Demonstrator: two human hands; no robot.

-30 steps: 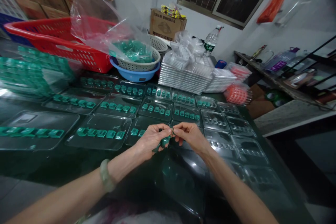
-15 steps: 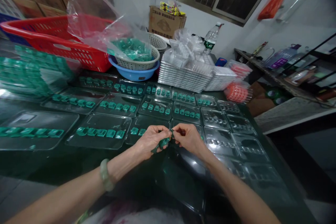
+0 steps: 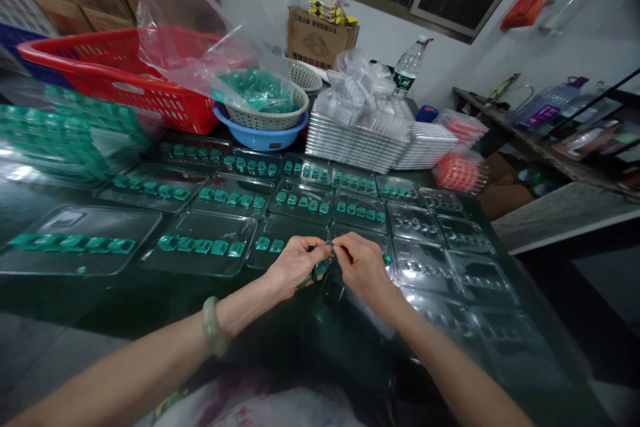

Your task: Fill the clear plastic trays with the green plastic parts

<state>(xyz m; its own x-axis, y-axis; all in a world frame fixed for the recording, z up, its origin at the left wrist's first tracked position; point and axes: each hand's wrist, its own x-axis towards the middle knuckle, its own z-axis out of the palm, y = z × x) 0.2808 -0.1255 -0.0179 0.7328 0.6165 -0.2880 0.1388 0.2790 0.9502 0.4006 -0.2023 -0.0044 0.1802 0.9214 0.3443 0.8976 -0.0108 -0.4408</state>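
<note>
My left hand (image 3: 295, 263) is closed around translucent green plastic pieces (image 3: 321, 268), partly hidden under the fingers. Its thumb and forefinger pinch near the fingertips of my right hand (image 3: 367, 270). The right hand is also closed in a pinch, and whatever small thing lies between its fingertips is too small to name. Both hands hover over the near edge of a clear plastic tray (image 3: 300, 223), which has green cube-like pieces (image 3: 270, 244) in its row of hollows. More such trays stand in rows around it, and those to the right (image 3: 425, 250) show hollows without green.
Stacked green-filled trays (image 3: 55, 140) stand at left. Behind are a red basket (image 3: 165, 103), a colander (image 3: 265, 121) with bagged green pieces in a blue basin (image 3: 270, 139), stacked clear trays (image 3: 350, 143) and a water bottle (image 3: 407, 70). A shelf (image 3: 540, 147) runs along the right.
The view has shifted slightly, so the scene sits a little further right. My hands stay together in the pinch, with the right knuckles turned slightly and the green pieces angled differently.
</note>
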